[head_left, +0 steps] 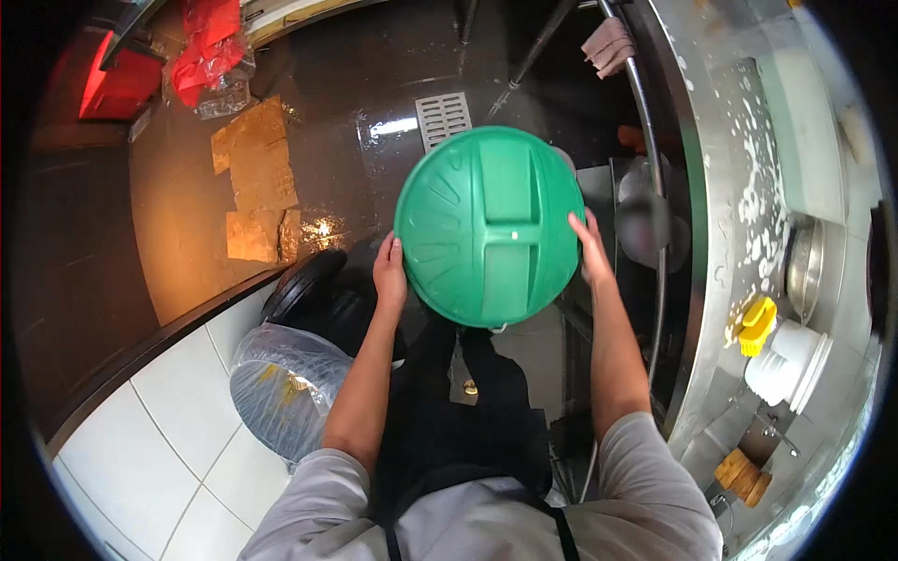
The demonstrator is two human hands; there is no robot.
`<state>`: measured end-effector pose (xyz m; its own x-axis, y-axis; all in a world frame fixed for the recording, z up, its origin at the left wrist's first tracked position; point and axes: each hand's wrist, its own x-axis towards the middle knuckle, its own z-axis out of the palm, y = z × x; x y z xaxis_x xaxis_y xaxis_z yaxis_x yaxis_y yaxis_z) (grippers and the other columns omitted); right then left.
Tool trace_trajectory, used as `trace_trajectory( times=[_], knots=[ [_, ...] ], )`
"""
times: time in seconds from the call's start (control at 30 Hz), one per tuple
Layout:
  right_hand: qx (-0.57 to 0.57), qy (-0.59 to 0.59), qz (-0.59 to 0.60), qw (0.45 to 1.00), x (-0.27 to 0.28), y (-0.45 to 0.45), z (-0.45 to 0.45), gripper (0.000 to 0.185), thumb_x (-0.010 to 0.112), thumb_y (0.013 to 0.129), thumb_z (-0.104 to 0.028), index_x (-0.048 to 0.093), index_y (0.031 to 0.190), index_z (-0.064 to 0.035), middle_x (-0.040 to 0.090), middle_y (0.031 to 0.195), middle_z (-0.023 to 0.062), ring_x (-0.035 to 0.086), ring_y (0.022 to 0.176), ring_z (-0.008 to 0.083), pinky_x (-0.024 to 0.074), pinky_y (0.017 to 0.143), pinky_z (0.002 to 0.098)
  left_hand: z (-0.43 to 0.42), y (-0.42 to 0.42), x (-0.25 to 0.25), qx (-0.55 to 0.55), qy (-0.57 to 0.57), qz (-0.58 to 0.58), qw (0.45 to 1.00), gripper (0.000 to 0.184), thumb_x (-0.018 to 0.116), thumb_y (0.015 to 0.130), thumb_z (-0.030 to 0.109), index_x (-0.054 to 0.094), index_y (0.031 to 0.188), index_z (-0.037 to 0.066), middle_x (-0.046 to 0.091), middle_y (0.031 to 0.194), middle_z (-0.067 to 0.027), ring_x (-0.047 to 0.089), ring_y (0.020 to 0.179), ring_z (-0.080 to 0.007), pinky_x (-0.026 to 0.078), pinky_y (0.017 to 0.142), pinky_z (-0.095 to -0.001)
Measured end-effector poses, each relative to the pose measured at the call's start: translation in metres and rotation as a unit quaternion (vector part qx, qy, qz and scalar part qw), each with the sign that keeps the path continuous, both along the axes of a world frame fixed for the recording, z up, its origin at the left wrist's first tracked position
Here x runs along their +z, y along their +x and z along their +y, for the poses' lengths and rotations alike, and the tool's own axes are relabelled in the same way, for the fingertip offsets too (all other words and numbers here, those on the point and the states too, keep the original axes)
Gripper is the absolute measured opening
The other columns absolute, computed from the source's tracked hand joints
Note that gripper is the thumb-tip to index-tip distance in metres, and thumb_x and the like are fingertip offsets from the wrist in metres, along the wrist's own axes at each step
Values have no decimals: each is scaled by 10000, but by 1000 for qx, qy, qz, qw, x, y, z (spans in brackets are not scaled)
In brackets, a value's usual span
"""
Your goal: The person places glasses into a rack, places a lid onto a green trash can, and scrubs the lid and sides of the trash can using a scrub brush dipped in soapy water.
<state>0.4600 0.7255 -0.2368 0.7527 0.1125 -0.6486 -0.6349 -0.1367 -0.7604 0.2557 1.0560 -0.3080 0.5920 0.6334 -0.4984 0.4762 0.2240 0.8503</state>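
A round green bin lid point(449, 229), with molded ridges and a recessed grip bar, is held in front of me above the floor. My left hand point(390, 271) has its fingers closed on the lid's left edge. At the opposite edge, my right hand point(591, 248) grips it with the thumb on top. What lies beneath the lid is mostly hidden. To the left of my legs stands a bin lined with a clear plastic bag point(281, 383), with some waste inside.
A metal counter point(697, 122) with suds runs along my right, carrying a yellow brush point(757, 325), stacked white bowls point(790, 365) and a metal strainer point(804, 271). A cloth point(608, 47) hangs on a rail. Flattened cardboard point(257, 159) and a drain grate point(442, 117) lie ahead on the wet floor.
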Motion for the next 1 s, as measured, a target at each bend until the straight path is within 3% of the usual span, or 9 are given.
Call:
trace_trajectory(
  times=[0.23,0.27,0.4,0.6,0.7,0.83,0.9,0.97,1.0],
  knots=[
    [274,-65,-125,951,-11,176,118,1003,704,775,-679,445,1504,-42,539,1445,198,518,1334,292,392,1109,377,-8,16,-17,117,37,10,992,324,522,1036,249,593,1250,16,648,1057,-87,626,922,-176,535,778,-330],
    [279,-135,-178,934,-20,194,133,999,653,773,-736,472,1494,-68,552,1436,205,522,1337,309,389,1114,400,-20,19,-15,114,42,35,992,297,518,1034,240,573,1232,26,616,992,-49,608,861,-151,549,677,-318],
    [307,-439,-250,806,-9,238,174,981,457,790,-874,507,1491,-189,473,1516,215,471,1388,379,348,1154,473,-62,54,-25,116,-65,-18,991,381,518,1019,249,481,1322,22,605,1072,-104,623,893,-194,575,719,-360],
    [322,-314,-263,853,-73,296,144,878,464,869,-794,564,1438,-133,601,1386,183,565,1301,311,401,1114,435,-54,112,18,108,-57,0,993,584,632,975,402,499,1330,-43,638,1058,-126,633,904,-176,550,659,-309],
    [270,-4,-113,956,-38,263,100,793,630,891,-641,563,1414,-48,601,1359,143,553,1253,234,371,1119,384,-33,102,6,10,67,68,995,753,664,925,518,466,1383,-46,602,1178,-207,612,1045,-296,515,877,-412],
    [126,39,-168,977,-94,220,65,804,600,905,-662,593,1370,-7,623,1335,142,571,1234,245,408,1077,382,6,141,-9,-35,232,-28,972,985,677,896,566,267,1542,-55,366,1511,-329,398,1407,-428,346,1146,-470],
    [143,41,-177,973,-94,224,81,801,588,914,-661,592,1371,-3,623,1336,143,570,1234,244,403,1083,371,21,162,-8,-42,269,-15,962,1002,672,897,579,263,1540,-70,361,1516,-335,383,1415,-441,330,1163,-472],
    [184,37,-207,960,-81,239,101,778,572,933,-653,583,1391,-24,603,1368,138,565,1243,242,409,1085,364,39,168,3,-69,491,71,865,929,644,924,564,311,1525,-61,307,1548,-355,349,1433,-468,304,1177,-505],
    [220,33,-227,948,-69,245,116,757,562,947,-645,575,1411,-47,582,1401,132,561,1252,240,418,1085,363,45,169,18,-78,593,8,801,902,647,915,568,319,1548,15,284,1575,-331,343,1439,-465,304,1171,-525]
  ],
)
